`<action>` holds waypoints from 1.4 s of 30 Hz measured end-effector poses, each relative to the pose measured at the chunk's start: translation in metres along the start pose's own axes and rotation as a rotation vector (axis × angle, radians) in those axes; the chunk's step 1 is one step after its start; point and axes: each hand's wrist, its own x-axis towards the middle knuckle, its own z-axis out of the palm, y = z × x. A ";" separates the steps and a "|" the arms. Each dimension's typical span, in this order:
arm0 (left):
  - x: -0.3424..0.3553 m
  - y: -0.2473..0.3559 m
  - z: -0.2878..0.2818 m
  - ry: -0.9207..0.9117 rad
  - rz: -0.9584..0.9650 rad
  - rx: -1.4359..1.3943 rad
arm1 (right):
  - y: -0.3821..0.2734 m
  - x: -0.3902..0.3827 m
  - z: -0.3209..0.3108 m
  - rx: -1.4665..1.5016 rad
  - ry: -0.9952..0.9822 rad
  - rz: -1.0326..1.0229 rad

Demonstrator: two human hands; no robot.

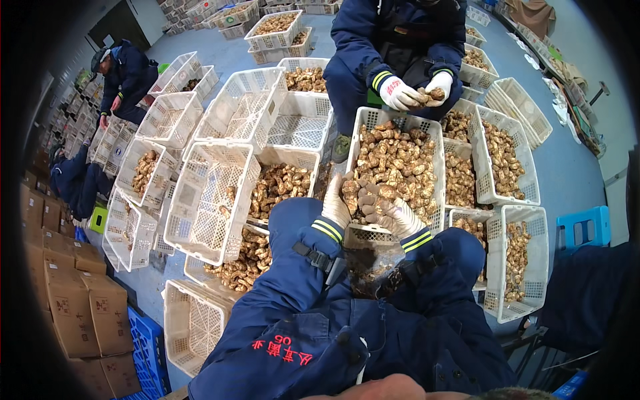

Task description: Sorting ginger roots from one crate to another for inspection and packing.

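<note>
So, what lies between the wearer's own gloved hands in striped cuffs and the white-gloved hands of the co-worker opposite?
The head view shows a white rectangular plastic crate there; knobbly brown produce heaped inside it mostly fills that stretch.

The gloved left hand (335,203) and right hand (398,217) curl close together, forearms (311,245) slanting far and inward.

Navy-blue fabric work jacket (427,333), red characters (283,348) across front; matching navy trousers (292,217). Cuffs (417,241) ringed with bright yellow-green stripes. Black strap with buckle (313,257) on left forearm. Off-white knit gloves (335,205); right glove's fingers (369,200) darkened grey-brown.
</note>
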 end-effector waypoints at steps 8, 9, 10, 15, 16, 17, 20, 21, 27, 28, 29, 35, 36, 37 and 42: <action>-0.013 -0.007 0.019 0.086 0.220 0.202 | 0.017 0.006 -0.009 -0.315 0.491 -0.182; -0.013 -0.009 0.019 0.092 0.291 0.328 | 0.019 0.003 -0.016 -0.338 0.550 -0.133; -0.012 -0.011 0.021 0.075 0.241 0.254 | 0.021 0.004 -0.017 -0.348 0.559 -0.134; -0.001 -0.016 -0.003 0.006 0.255 0.327 | 0.045 -0.003 -0.016 -0.244 0.540 -0.184; -0.003 -0.017 0.000 0.006 0.253 0.357 | 0.046 -0.007 -0.009 -0.251 0.491 -0.165; -0.007 -0.017 0.004 0.079 0.189 0.383 | 0.048 -0.010 -0.001 -0.212 0.560 -0.137; -0.008 -0.027 0.007 0.048 0.170 0.514 | 0.056 -0.010 -0.012 -0.303 0.602 -0.206; -0.022 -0.008 -0.012 0.083 0.077 0.590 | 0.061 -0.006 0.027 -0.367 0.688 -0.063; -0.016 -0.049 -0.011 0.060 0.037 0.707 | 0.088 -0.031 0.001 -0.464 0.655 -0.177; -0.023 -0.054 -0.009 0.097 0.014 0.753 | 0.094 -0.034 -0.002 -0.420 0.657 -0.163; -0.029 -0.059 -0.007 0.133 -0.009 0.799 | 0.097 -0.037 -0.006 -0.376 0.658 -0.149; -0.040 -0.061 -0.030 0.065 -0.011 0.850 | 0.099 -0.047 0.002 -0.394 0.646 -0.165; -0.038 -0.058 -0.032 0.020 -0.023 0.734 | 0.095 -0.047 0.006 -0.394 0.680 -0.088; -0.035 -0.055 -0.033 -0.023 -0.036 0.617 | 0.092 -0.048 0.010 -0.392 0.715 -0.009; -0.034 -0.054 -0.025 0.085 -0.089 0.662 | 0.084 -0.050 -0.005 -0.338 0.576 -0.078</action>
